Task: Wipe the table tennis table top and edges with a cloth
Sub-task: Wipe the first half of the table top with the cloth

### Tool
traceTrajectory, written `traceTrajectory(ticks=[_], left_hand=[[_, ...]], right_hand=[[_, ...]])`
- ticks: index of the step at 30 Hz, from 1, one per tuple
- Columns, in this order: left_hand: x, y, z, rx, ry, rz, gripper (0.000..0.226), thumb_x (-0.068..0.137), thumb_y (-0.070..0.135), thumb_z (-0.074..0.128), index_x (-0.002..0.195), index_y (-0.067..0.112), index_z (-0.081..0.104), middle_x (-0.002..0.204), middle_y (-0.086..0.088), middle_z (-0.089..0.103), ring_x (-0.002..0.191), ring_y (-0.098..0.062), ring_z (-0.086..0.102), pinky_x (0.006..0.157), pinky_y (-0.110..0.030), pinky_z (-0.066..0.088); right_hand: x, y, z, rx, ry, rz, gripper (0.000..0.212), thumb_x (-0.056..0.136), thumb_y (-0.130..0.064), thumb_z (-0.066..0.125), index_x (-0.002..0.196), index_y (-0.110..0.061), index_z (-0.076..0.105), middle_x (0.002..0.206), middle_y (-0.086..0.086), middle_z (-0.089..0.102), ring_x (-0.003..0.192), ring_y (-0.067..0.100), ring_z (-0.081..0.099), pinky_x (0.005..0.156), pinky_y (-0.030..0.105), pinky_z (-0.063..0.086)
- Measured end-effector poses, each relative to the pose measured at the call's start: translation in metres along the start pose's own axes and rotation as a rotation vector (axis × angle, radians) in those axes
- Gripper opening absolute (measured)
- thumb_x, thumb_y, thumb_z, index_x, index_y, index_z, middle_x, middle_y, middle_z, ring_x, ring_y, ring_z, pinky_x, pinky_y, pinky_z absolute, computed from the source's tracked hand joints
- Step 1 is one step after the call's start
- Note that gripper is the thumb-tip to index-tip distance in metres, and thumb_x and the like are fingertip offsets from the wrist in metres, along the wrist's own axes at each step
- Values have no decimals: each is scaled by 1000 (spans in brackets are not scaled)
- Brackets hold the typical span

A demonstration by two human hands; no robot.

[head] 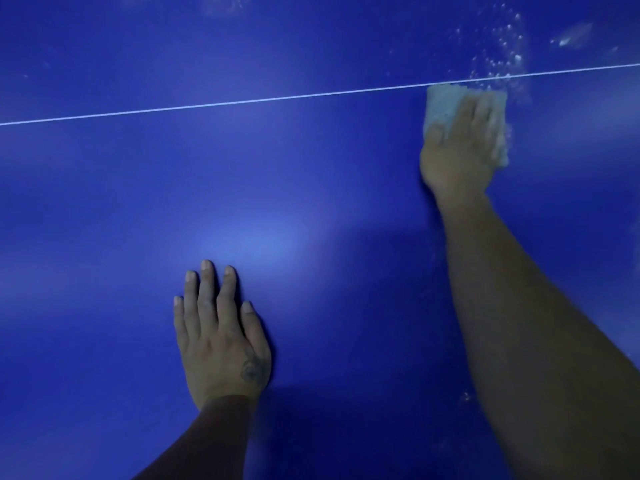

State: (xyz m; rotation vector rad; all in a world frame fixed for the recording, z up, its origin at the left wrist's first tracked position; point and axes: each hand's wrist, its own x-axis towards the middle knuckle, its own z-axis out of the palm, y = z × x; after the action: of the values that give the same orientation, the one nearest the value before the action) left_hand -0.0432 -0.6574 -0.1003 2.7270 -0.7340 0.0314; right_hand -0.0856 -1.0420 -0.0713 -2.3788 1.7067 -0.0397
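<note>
Pressing down on the cloth point(446, 105) with my right hand point(460, 147), I reach far across the blue table top point(311, 188). My arm is stretched out long because the wet spots are far from me. The cloth lies flat on the table, and its top edge touches the thin white line point(242, 101). Just past the line I see small white drops point(502, 46), maybe soap or water. I think I have put the cloth here so I can rub them away next.

My right fingers point(481, 112) lie straight and flat on top of the cloth. They do not curl around it. I push it with my whole palm, so it can slide and stay spread out.

My left hand point(218, 337) rests flat on the table, near me and well apart from the cloth. Its fingers are straight and close together, and it holds nothing. I think I lean on it so I do not tip over while I reach.

The part of the table by my left hand looks smooth and shiny. I cannot see the table edges.
</note>
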Motion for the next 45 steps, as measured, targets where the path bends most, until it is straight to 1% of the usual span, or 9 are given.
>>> traceTrajectory(ticks=[7, 12, 17, 22, 26, 31, 38, 42, 45], left_hand=[[0, -2, 2, 11, 34, 10, 55, 109, 28, 41, 160, 10, 49, 176, -9, 32, 167, -27, 19, 134, -56, 16], [-1, 0, 2, 7, 33, 4, 55, 109, 27, 42, 160, 9, 49, 176, -10, 33, 167, -29, 20, 134, -57, 16], [0, 0, 0, 5, 43, 13, 54, 110, 28, 41, 159, 8, 51, 175, -11, 34, 166, -30, 21, 134, -57, 18], [-1, 3, -2, 2, 24, -10, 54, 109, 27, 41, 159, 8, 50, 175, -11, 34, 166, -29, 21, 135, -55, 15], [-1, 2, -3, -9, 25, -4, 55, 110, 29, 40, 160, 9, 49, 176, -11, 32, 167, -28, 19, 136, -53, 13], [-1, 2, -2, -7, 20, -20, 55, 111, 31, 39, 160, 11, 48, 176, -9, 31, 167, -26, 17, 136, -49, 10], [-1, -1, -1, 7, 27, -1, 55, 112, 33, 36, 160, 11, 47, 177, -9, 30, 167, -27, 16, 137, -46, 7], [-1, -2, 0, 0, 52, 24, 54, 112, 34, 37, 159, 11, 48, 176, -10, 32, 167, -28, 18, 137, -47, 9], [-1, -2, 0, 9, 61, 9, 53, 112, 33, 38, 159, 11, 48, 176, -10, 32, 166, -28, 19, 137, -47, 8]], right_hand=[[-59, -40, 19, -85, -57, -407, 70, 113, -41, 27, 173, -12, 4, 181, 8, -3, 168, 28, -6, 136, 48, -1], [-53, -11, 10, -17, -26, 11, 73, 112, -39, 31, 172, -9, 4, 181, 12, -3, 167, 31, -8, 135, 54, 1], [-118, -33, 30, -77, -64, -508, 72, 111, -43, 27, 173, -14, 7, 181, 9, 1, 168, 28, -3, 136, 46, -1], [-92, 10, 14, -7, -14, 9, 72, 111, -39, 32, 173, -11, 8, 181, 12, 2, 168, 32, -1, 135, 55, 6], [-134, -6, 25, -86, -60, -500, 73, 108, -43, 23, 173, -12, 9, 181, 11, 4, 168, 30, 1, 136, 49, 4], [-115, 22, 13, -3, 6, -4, 70, 112, -39, 33, 173, -13, 9, 181, 9, 2, 168, 30, -2, 135, 54, 6], [-141, 38, 16, -31, 28, -56, 70, 110, -39, 30, 173, -12, 13, 181, 11, 8, 167, 33, 6, 134, 56, 11], [-190, 35, 32, -45, -12, -484, 72, 108, -43, 25, 173, -13, 15, 181, 8, 10, 168, 29, 6, 136, 50, 9], [-189, 60, 22, 15, 41, -151, 70, 109, -42, 29, 173, -14, 16, 181, 8, 11, 168, 30, 7, 134, 54, 14]])
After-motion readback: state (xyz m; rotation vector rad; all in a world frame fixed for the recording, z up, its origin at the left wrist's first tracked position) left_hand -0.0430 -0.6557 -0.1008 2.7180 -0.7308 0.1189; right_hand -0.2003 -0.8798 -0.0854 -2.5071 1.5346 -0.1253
